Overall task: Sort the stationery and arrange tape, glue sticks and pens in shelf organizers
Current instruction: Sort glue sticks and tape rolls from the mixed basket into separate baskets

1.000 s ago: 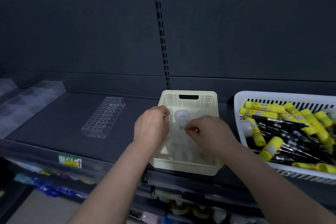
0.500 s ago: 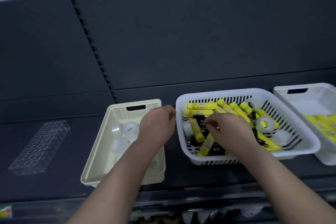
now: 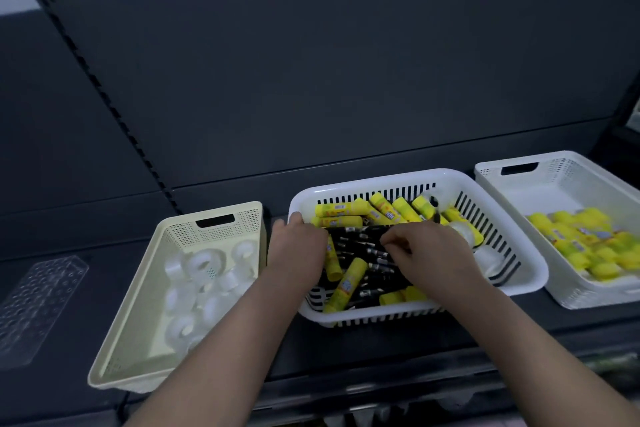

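Reaching into the white basket [image 3: 381,180], my left hand [image 3: 298,253] and right hand [image 3: 429,253] curl over black pens [image 3: 360,246] and yellow glue sticks [image 3: 346,284]; whether either grips anything, I cannot tell. Tape rolls [image 3: 204,263] sit left of them.

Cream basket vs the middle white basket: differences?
Cream basket shows only clear tape rolls; middle white basket holds mixed glue sticks, black pens and some tape. Cream basket has fine-mesh walls with a handle slot; white basket has long slits. Both sit open-topped on the dark shelf.
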Demonstrator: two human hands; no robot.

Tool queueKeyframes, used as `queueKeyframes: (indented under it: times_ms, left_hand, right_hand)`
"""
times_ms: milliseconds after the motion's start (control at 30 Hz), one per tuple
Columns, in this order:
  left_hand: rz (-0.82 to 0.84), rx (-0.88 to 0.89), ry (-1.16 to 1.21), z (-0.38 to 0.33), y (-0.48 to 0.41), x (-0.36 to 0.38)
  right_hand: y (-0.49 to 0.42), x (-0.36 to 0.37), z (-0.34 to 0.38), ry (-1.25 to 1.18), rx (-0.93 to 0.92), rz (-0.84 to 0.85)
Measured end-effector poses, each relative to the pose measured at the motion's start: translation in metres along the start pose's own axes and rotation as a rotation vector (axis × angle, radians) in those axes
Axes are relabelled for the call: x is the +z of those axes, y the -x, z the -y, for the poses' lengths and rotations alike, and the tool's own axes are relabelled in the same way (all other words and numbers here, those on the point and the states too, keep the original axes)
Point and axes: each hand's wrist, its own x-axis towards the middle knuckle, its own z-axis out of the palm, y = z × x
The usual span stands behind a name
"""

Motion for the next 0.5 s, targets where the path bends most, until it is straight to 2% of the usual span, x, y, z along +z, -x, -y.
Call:
queueKeyframes:
  times_ms: [100,200,267,400,500]
  left_hand:
    - [-0.034,-0.022,-0.001,0.002,0.0,-0.006]
    - [-0.178,-0.097,0.265,-0.006,-0.001,-0.029]
    - [-0.217,-0.09,0.425,-0.019,-0.005,-0.044]
    - [-0.198,-0.049,0.543,-0.049,-0.016,-0.052]
    - [-0.19,-0.065,0.642,-0.063,-0.021,-0.045]
  right_hand:
    - [-0.002,-0.003,-0.01,0.016,0.002,-0.042]
    - [-0.005,-0.009,-0.025,0.074,0.055,-0.079]
    - [-0.006,-0.015,-0.039,0.113,0.103,-0.084]
    - [-0.004,-0.019,-0.07,0.282,0.205,0.068]
    - [-0.005,-0.016,-0.083,0.267,0.212,0.111]
